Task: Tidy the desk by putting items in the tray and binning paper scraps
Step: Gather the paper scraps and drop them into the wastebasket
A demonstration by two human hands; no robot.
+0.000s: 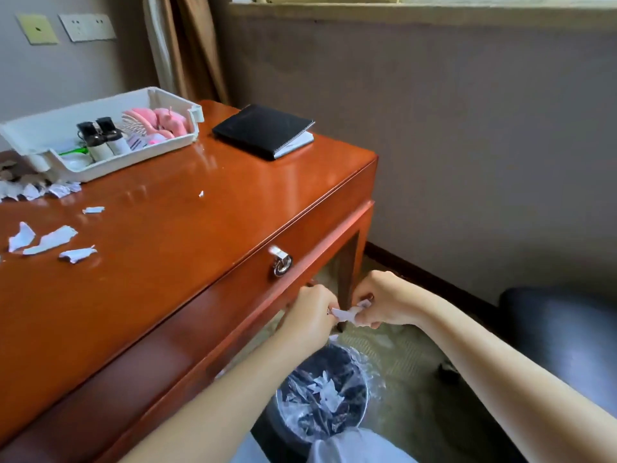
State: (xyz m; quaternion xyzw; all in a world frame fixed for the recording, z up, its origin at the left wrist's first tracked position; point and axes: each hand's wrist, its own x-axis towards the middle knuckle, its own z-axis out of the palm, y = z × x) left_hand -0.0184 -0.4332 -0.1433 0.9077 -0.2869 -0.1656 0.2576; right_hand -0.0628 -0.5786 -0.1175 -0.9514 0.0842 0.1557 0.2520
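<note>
Both hands low beside the desk point(173, 248) front, above the bin point(322, 394); left hand point(309, 315) and right hand point(384, 304) close together, fingers of each pinched shut on one crumpled paper scrap point(347, 314) stretched between them; bin lined with clear plastic, white scraps inside; more torn scraps point(50, 240) loose on the desk's left part, a heap point(30, 188) just beside the tray point(100, 105); tray at the desk's back left, holding two small bottles point(103, 138) and pink items point(157, 121); black notebook point(263, 130) lying flat near the tray, apart from it.
</note>
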